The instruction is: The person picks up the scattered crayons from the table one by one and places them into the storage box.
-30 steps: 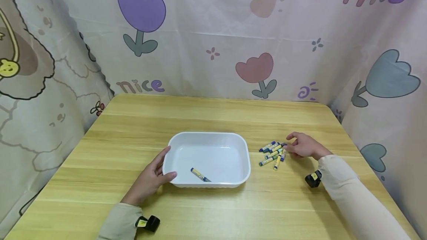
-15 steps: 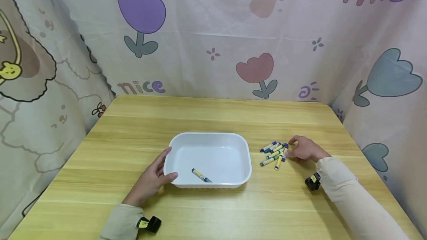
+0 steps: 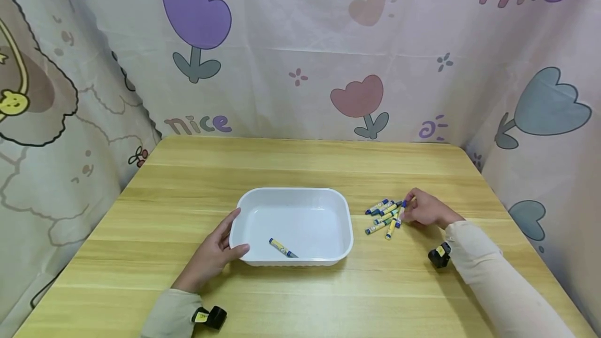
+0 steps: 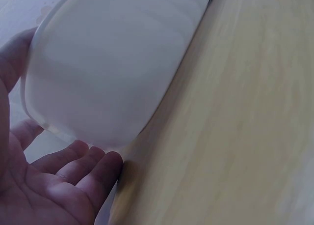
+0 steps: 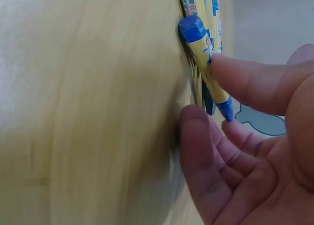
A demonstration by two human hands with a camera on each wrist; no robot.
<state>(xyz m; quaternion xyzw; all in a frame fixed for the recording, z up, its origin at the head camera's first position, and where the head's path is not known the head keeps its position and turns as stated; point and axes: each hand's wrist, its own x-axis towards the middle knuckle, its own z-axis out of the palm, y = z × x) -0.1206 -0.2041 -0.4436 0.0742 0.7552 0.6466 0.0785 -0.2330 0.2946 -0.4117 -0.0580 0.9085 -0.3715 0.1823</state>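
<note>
My left hand [image 3: 213, 249] grips the left end of a white plastic tray [image 3: 291, 262], thumb over the rim and fingers against the outer wall. One yellow-wrapped blue crayon [image 3: 283, 248] lies inside the tray near its front wall. To the tray's right, several crayons [image 3: 386, 217] form a loose heap on the table. At the heap's right edge my right hand [image 3: 427, 208] holds a blue crayon [image 5: 206, 58] between thumb and fingers. In the right wrist view, the thumb presses its yellow wrapper and its blue tip points toward the curled fingers; part of the finger contact is hidden.
The wooden table [image 3: 300, 301] runs back to a printed curtain [image 3: 281, 25], with more curtain on both sides. A black wrist camera [image 3: 440, 254] sits by the right cuff and another black camera [image 3: 216, 318] by the left.
My right fingers have closed in on a blue crayon at the heap's right edge, and it has tilted toward them. The left hand and tray stay in place.
</note>
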